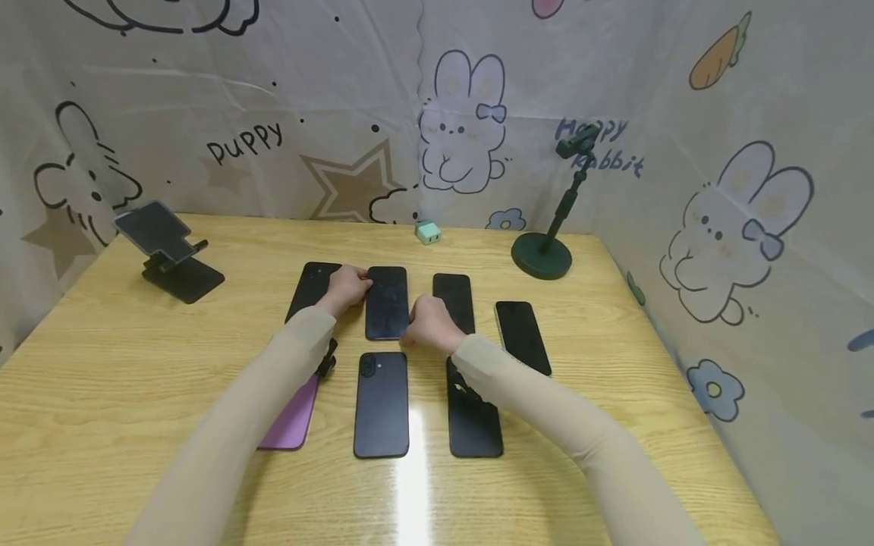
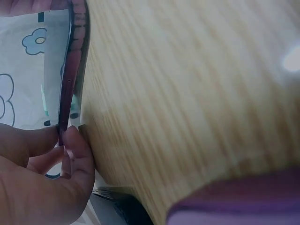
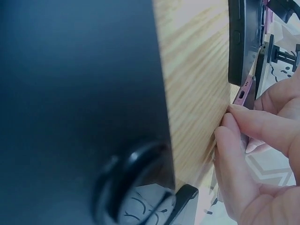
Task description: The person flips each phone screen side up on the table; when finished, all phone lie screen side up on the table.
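A phone [image 1: 387,303] with a dark glossy screen lies face up in the back row. Its frame is purplish pink, and a charging port shows at its lower end [image 3: 242,95]. My left hand [image 1: 348,287] pinches its upper left edge between thumb and fingers. At the lower right corner, my right hand [image 1: 432,322] grips it with thumb and fingertips. Left of it is a black phone [image 1: 315,284], partly behind my left hand. Another black phone [image 1: 454,292] lies to the right, partly covered by my right hand. A blue-grey phone [image 1: 381,409] lies back up in front.
A purple phone [image 1: 292,421] and a black phone [image 1: 476,428] flank the front row, partly under my forearms. Another phone [image 1: 523,334] lies at right. A black folding stand [image 1: 183,277], a mint charger block [image 1: 428,232] and a green stand [image 1: 542,256] stand farther back.
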The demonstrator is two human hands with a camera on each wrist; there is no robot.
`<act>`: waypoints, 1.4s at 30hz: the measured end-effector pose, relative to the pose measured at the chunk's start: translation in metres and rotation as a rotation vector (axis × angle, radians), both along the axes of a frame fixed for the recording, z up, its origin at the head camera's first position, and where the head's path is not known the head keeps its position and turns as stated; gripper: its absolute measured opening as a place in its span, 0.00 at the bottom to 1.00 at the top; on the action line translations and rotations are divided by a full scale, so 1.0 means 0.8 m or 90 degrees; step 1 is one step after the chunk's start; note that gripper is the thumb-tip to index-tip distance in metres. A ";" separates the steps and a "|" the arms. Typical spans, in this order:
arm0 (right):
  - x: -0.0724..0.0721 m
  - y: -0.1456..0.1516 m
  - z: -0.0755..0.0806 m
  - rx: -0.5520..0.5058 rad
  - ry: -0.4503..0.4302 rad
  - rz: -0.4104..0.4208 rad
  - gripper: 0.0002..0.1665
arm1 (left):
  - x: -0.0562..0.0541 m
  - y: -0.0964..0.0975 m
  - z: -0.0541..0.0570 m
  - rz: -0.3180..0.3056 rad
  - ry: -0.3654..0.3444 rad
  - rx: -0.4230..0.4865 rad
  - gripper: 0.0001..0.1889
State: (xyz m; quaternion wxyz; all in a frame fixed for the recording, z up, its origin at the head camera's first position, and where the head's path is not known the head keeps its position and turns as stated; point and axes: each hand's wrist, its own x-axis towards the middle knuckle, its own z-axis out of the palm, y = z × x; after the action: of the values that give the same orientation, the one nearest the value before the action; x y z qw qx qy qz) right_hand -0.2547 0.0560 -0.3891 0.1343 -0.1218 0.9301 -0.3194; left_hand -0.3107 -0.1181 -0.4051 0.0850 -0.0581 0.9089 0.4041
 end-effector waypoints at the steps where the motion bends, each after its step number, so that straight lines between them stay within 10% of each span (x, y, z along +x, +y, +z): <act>1: 0.000 0.000 -0.001 0.002 0.001 0.000 0.26 | 0.000 0.000 0.000 -0.005 0.002 -0.009 0.19; 19: -0.001 0.001 0.000 0.017 0.001 0.008 0.24 | 0.004 0.009 0.004 -0.051 0.011 -0.076 0.21; 42: -0.002 0.000 -0.001 0.039 0.008 0.015 0.23 | -0.004 -0.004 0.000 -0.059 -0.018 -0.008 0.06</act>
State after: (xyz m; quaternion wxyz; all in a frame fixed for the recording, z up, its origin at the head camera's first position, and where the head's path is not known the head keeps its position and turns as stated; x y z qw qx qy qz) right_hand -0.2563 0.0559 -0.3902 0.1355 -0.1304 0.9388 -0.2886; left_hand -0.3138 -0.1210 -0.4051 0.1158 -0.0224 0.9118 0.3933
